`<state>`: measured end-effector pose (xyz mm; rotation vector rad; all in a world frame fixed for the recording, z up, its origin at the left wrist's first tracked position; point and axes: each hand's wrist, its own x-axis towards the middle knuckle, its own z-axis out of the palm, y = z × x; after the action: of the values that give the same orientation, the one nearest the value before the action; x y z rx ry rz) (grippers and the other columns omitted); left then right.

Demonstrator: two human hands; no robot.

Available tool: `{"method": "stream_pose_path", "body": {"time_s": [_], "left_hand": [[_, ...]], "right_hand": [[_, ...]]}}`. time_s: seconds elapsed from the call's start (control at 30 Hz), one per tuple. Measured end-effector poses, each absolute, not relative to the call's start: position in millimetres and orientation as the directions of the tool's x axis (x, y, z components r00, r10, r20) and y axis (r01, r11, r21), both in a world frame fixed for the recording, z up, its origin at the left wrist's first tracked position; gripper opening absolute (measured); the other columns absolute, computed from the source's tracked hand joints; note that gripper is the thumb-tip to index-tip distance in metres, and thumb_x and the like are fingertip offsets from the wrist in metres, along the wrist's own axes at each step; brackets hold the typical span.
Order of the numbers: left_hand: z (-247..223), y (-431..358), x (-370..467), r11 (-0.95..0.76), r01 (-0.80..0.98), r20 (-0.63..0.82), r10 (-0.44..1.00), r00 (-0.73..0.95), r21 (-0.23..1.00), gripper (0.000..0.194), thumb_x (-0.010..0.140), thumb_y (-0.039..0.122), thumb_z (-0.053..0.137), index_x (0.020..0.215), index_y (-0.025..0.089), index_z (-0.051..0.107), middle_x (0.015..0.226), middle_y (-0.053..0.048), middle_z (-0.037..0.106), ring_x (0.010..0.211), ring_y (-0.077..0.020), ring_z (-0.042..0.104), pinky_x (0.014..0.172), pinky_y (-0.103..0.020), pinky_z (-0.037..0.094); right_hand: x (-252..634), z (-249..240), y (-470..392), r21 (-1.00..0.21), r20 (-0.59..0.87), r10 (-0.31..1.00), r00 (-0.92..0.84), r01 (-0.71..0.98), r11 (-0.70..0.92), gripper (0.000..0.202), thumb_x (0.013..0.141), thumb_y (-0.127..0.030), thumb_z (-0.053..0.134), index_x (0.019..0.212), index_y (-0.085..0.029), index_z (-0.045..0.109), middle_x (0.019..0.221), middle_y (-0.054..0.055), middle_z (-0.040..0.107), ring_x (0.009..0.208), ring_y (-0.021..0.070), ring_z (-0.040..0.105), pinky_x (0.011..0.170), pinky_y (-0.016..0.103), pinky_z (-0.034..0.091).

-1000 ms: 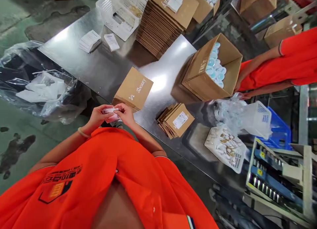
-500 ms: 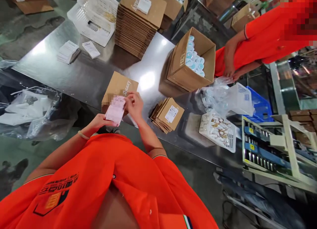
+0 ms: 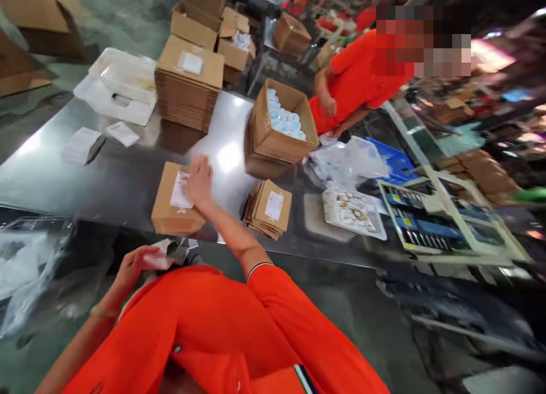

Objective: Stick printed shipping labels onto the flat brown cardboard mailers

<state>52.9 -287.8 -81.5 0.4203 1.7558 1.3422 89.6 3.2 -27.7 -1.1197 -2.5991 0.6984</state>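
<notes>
My left hand (image 3: pixel 133 264) is closed on the edge of a pale label sheet (image 3: pixel 158 257), held low in front of my shirt, just off the table's near edge. My right hand (image 3: pixel 199 181), a little blurred, has its fingers stretched out at the right edge of a white label (image 3: pixel 181 190). That label lies on top of a brown cardboard box (image 3: pixel 164 203) near the table edge. To the right of my right forearm stands a small pile of flat brown cartons (image 3: pixel 258 206), its top one bearing a white label.
On the metal table (image 3: pixel 128 172) are label stacks (image 3: pixel 83 145), a white basket (image 3: pixel 108 101), a tall cardboard stack (image 3: pixel 185 98), an open box of round white-and-blue items (image 3: pixel 281 146) and a tray of small packets (image 3: pixel 354 215). Across the table stands a co-worker in orange (image 3: pixel 354 70).
A white label now lies on the brown box. My right hand has left the sheet and moved onto the box top; my left hand has drawn the sheet down and left. The view has shifted.
</notes>
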Motion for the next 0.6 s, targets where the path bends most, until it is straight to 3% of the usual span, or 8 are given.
{"method": "stream_pose_path", "body": {"time_s": [0.07, 0.17, 0.23, 0.37, 0.47, 0.53, 0.6], "left_hand": [[-76.5, -281.4, 39.7, 0.401, -0.184, -0.427, 0.684, -0.592, 0.897, 0.071, 0.071, 0.087, 0.085, 0.099, 0.022, 0.083, 0.081, -0.009, 0.083, 0.073, -0.0327, 0.081, 0.073, -0.043, 0.07], [-69.0, -249.7, 21.8, 0.443, 0.053, -0.278, 0.646, -0.711, 0.895, 0.074, 0.073, 0.064, 0.085, 0.133, 0.021, 0.079, 0.09, -0.006, 0.083, 0.078, -0.0319, 0.08, 0.073, -0.039, 0.066], [-66.2, -228.1, 13.6, 0.498, 0.215, -0.197, 0.649, -0.735, 0.84, 0.077, 0.077, 0.055, 0.078, 0.144, 0.018, 0.077, 0.091, -0.008, 0.082, 0.082, -0.0333, 0.08, 0.078, -0.039, 0.065], [-68.4, -205.5, 13.8, 0.527, 0.304, -0.188, 0.687, -0.702, 0.793, 0.066, 0.079, 0.052, 0.072, 0.136, 0.02, 0.083, 0.091, -0.013, 0.086, 0.089, -0.0394, 0.082, 0.089, -0.047, 0.065], [-67.3, -196.7, 33.7, 0.398, 0.245, -0.187, 0.781, -0.596, 0.884, 0.062, 0.075, 0.058, 0.076, 0.125, 0.023, 0.087, 0.114, -0.016, 0.09, 0.117, -0.0444, 0.083, 0.101, -0.05, 0.066], [-63.9, -193.0, 48.2, 0.317, 0.178, -0.2, 0.855, -0.478, 0.932, 0.064, 0.073, 0.065, 0.08, 0.121, 0.024, 0.089, 0.126, -0.016, 0.089, 0.129, -0.0449, 0.081, 0.107, -0.051, 0.067], [-62.6, -195.0, 54.8, 0.287, 0.114, -0.217, 0.884, -0.414, 0.951, 0.065, 0.072, 0.073, 0.082, 0.114, 0.024, 0.091, 0.129, -0.016, 0.089, 0.131, -0.046, 0.081, 0.107, -0.053, 0.068]], "right_hand": [[78.7, -38.9, -15.8, -0.536, 0.007, 0.592, -0.806, 0.497, 0.683, 0.07, 0.11, -0.036, 0.079, 0.168, -0.005, 0.057, 0.184, 0.029, 0.046, 0.176, 0.0407, 0.038, 0.142, 0.056, 0.036], [65.5, -55.7, -14.5, -0.637, 0.031, 0.596, -0.802, 0.444, 0.63, 0.064, 0.105, -0.054, 0.086, 0.147, -0.006, 0.074, 0.169, 0.026, 0.065, 0.167, 0.0428, 0.049, 0.137, 0.052, 0.042], [69.8, -56.2, 4.6, -0.654, 0.006, 0.646, -0.764, 0.485, 0.58, 0.064, 0.102, -0.052, 0.091, 0.141, -0.003, 0.075, 0.167, 0.029, 0.065, 0.165, 0.0439, 0.051, 0.135, 0.054, 0.042], [106.0, -45.1, 44.0, -0.62, -0.038, 0.836, -0.548, 0.669, 0.41, 0.042, 0.103, -0.036, 0.089, 0.128, -0.006, 0.073, 0.156, 0.031, 0.07, 0.157, 0.0401, 0.057, 0.126, 0.052, 0.048], [140.1, -48.3, 49.2, -0.664, -0.093, 0.918, -0.385, 0.711, 0.23, 0.024, 0.097, -0.028, 0.091, 0.098, -0.017, 0.07, 0.107, 0.016, 0.079, 0.116, 0.0318, 0.072, 0.096, 0.042, 0.058], [167.2, -51.8, 50.5, -0.686, -0.101, 0.932, -0.348, 0.703, 0.188, 0.026, 0.094, -0.02, 0.088, 0.082, -0.022, 0.064, 0.077, 0.004, 0.066, 0.084, 0.0243, 0.066, 0.076, 0.036, 0.053], [205.6, -47.7, 59.6, -0.71, -0.011, 0.945, -0.328, 0.668, 0.223, 0.026, 0.098, -0.015, 0.077, 0.077, -0.024, 0.063, 0.066, 0.0, 0.056, 0.072, 0.0215, 0.059, 0.069, 0.035, 0.048]]}}
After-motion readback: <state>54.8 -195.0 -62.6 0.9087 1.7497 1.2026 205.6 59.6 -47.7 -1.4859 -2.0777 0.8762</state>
